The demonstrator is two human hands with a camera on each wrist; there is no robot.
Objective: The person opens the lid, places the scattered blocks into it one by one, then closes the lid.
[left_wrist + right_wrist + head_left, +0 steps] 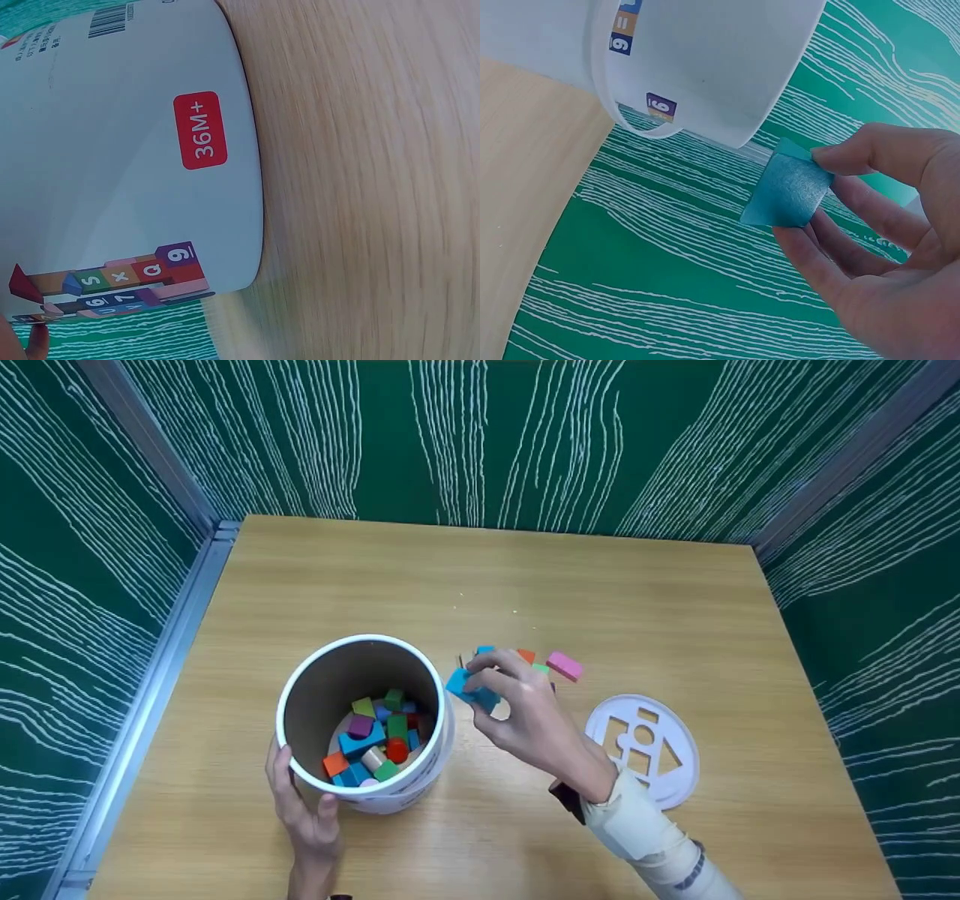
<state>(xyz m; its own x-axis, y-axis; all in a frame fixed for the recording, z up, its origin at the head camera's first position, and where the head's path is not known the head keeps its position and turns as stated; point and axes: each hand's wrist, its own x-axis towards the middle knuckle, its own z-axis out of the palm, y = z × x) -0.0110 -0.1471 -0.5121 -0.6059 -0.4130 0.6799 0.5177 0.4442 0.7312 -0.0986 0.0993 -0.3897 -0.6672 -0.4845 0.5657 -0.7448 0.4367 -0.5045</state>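
Left hand [306, 819] on white bucket [319, 701], blue block [789, 189] in right hand [529, 712]

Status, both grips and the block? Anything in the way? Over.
Right grip pinching blue block, held outside tub. Left grip touching tub's side. Nothing visible between block and tub.

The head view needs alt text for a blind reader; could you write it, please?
A right hand pinches a blue block beside a white bucket of colorful blocks, the left hand touching the bucket. Loose blocks and a white disc with cutouts lie on the wooden table.
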